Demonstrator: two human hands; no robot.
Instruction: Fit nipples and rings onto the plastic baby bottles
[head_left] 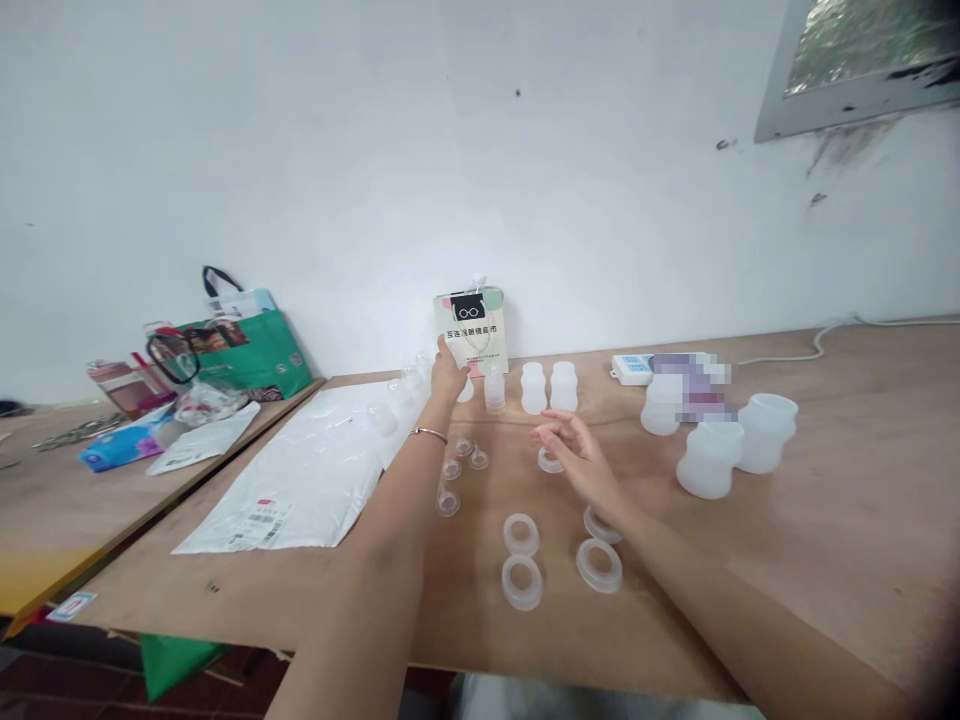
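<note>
My left hand (450,378) is stretched to the back of the table, fingers curled at a translucent piece (466,390) that it mostly hides. Right beside it stands a clear domed cover (494,390). Two milky, waisted bottles (534,388) stand farther right. My right hand (581,455) hovers with loosely bent fingers apart, holding nothing, above a translucent ring (551,463). Several more rings (523,583) lie nearer the front edge. Between my arms are several small clear nipples (448,502). More clear domes (381,420) line up left of my left forearm.
A white plastic mailer (300,480) covers the table's left part. Behind my left hand a paper bag (487,330) leans on the wall. More milky bottles (705,462) stand at right, near a white box (631,370). A green bag (262,355) rests on the adjoining table.
</note>
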